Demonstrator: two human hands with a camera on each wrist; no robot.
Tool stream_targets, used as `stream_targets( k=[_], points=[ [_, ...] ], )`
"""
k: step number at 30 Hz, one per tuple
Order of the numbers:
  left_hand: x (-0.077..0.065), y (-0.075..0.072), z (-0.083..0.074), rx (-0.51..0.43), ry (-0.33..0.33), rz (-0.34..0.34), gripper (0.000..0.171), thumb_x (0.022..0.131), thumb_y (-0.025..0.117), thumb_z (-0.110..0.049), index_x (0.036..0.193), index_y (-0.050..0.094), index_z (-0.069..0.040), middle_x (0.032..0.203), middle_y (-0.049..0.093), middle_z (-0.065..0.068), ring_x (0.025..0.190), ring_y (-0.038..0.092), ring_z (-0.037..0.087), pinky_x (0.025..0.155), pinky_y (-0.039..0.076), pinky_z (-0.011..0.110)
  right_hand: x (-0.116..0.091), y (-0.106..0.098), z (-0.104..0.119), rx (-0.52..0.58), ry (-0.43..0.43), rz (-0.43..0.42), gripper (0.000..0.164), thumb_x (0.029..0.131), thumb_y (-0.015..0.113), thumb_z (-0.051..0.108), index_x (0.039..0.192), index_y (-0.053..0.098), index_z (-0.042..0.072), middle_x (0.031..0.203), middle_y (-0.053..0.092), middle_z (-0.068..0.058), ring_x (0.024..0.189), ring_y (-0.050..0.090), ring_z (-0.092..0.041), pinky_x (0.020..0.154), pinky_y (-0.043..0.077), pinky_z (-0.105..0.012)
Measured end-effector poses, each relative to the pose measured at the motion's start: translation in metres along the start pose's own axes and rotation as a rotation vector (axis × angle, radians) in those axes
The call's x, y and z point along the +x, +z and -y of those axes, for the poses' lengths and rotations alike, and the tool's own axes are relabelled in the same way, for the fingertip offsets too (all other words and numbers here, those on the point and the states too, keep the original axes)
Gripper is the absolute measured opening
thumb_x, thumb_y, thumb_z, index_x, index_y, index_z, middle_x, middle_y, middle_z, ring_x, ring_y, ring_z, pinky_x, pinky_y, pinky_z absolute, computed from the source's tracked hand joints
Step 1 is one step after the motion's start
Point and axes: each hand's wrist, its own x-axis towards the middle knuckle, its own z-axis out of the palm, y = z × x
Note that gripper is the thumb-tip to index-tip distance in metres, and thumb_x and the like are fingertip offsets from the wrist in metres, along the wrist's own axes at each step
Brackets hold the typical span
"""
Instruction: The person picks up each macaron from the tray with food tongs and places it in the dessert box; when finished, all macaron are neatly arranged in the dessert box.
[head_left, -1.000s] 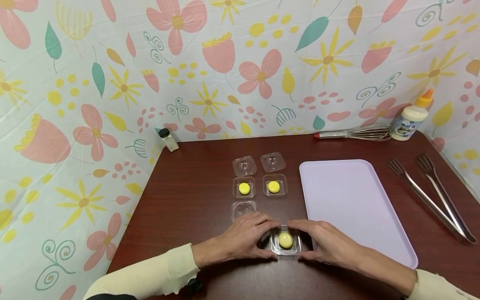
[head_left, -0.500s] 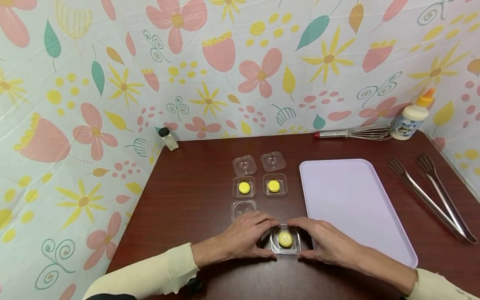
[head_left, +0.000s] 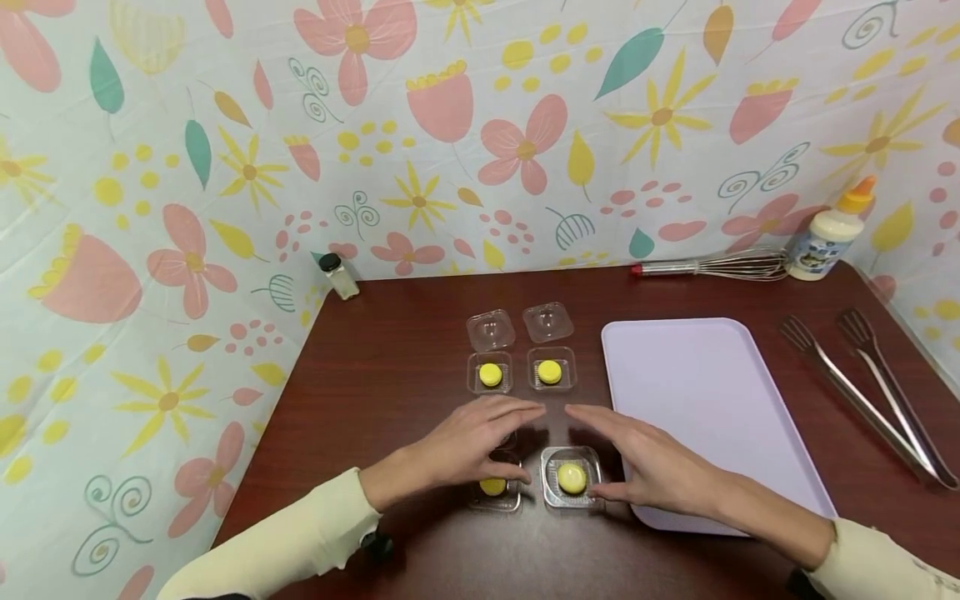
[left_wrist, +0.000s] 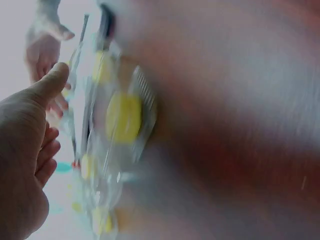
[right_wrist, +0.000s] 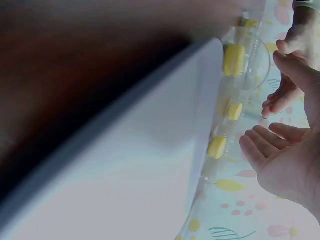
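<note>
A clear plastic box (head_left: 558, 502) with a yellow macaron (head_left: 572, 477) inside stands at the front; its macaron looks paler, as under a clear lid. My right hand (head_left: 660, 462) hovers at its right side, fingers extended, thumb near the corner. Left of it, my left hand (head_left: 472, 446) is above another clear box (head_left: 510, 502) with a yellow macaron (head_left: 492, 487), partly hidden by the thumb. Both hands hold nothing. Behind are two open boxes with yellow macarons (head_left: 491, 375) (head_left: 550, 372), and two clear domed lids (head_left: 491, 332) (head_left: 548, 322) beyond them.
A lilac tray (head_left: 690, 400) lies at the right, under part of my right hand. Metal tongs (head_left: 870, 400) are farther right. At the back stand a whisk (head_left: 720, 265), a white bottle (head_left: 821, 242) with an orange cap, and a small black-capped jar (head_left: 340, 277) at left.
Both hands have let go of the front right box and moved forward, the left also to the left. The front left box with its macaron has come into view.
</note>
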Motion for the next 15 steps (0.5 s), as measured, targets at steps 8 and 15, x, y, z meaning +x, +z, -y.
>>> stream_targets(
  k=[8, 15],
  points=[
    [-0.023, -0.019, 0.035, -0.014, -0.05, -0.024, 0.087, 0.087, 0.088, -0.045, 0.157, 0.05, -0.009, 0.158, 0.054, 0.006, 0.143, 0.052, 0.024, 0.119, 0.042, 0.046, 0.034, 0.001, -0.003, 0.061, 0.007, 0.003, 0.09, 0.081, 0.095, 0.018, 0.156, 0.048, 0.0, 0.155, 0.055, -0.014, 0.139, 0.056, -0.033, 0.11, 0.049, -0.053],
    [-0.044, -0.023, 0.055, 0.032, -0.078, -0.081, 0.088, 0.082, 0.092, -0.049, 0.154, 0.056, -0.012, 0.152, 0.059, 0.003, 0.137, 0.057, 0.02, 0.116, 0.045, 0.041, 0.061, 0.015, -0.009, 0.094, 0.004, -0.001, 0.086, 0.082, 0.095, 0.018, 0.154, 0.052, -0.001, 0.151, 0.059, -0.018, 0.138, 0.058, -0.035, 0.112, 0.048, -0.052]
  ],
)
